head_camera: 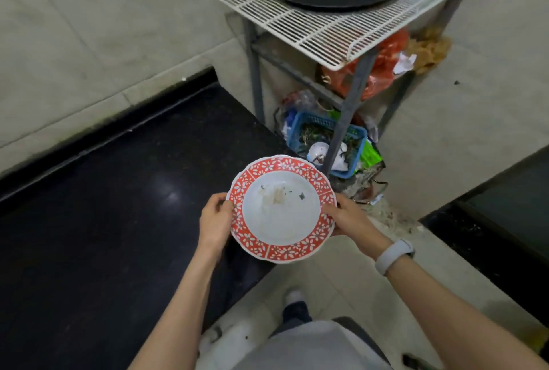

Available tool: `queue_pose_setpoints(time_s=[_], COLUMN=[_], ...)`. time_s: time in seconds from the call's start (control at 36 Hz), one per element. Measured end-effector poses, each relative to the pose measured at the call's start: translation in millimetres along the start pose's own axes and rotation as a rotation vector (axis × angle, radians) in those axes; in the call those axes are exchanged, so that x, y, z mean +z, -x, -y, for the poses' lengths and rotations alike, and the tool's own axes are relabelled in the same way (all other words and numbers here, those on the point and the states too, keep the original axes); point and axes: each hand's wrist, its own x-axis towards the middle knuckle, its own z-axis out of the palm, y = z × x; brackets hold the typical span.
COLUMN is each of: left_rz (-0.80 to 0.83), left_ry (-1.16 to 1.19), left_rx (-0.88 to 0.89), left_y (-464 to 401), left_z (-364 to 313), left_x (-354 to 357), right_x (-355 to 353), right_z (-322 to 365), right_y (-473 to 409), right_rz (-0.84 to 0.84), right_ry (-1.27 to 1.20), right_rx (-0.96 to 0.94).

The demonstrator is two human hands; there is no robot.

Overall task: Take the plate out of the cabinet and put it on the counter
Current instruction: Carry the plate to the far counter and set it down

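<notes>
I have the red-rimmed plate [281,209] gripped at both edges, left hand [214,222] and right hand [348,219] fingers closed on it, over the black bench's [104,206] near right edge. Next, I'd shift left and lower it flat.

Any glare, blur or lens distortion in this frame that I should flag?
Head view: a soft glare patch on the black counter left of the plate; wide-angle bending of wall lines and the wire rack near the edges; slightly soft overall, with the plate and both hands, left and right, still readable.
</notes>
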Motion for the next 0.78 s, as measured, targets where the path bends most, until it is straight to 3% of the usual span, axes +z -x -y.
queue_pose_setpoints(time_s=[0.25,0.36,0.78], left_rz=[-0.27,-0.389,-0.402], left_ry=[0.079,0.086,0.195], left_rx=[-0.109,-0.129,-0.226], left_y=[-52.1,-74.0,-147.1], left_z=[-11.2,-15.9,-28.7], left_x=[-13.0,-14.6,-5.8], right_x=[47.8,72.1,125.0], right_z=[59.6,69.7,103.2], right_y=[-103.0,-145.7,-218.4], right_rz=[0.162,0.159,0.13], right_ry=[0.18,0.198,0.008], right_rx=[-0.121,-0.07,-0.085])
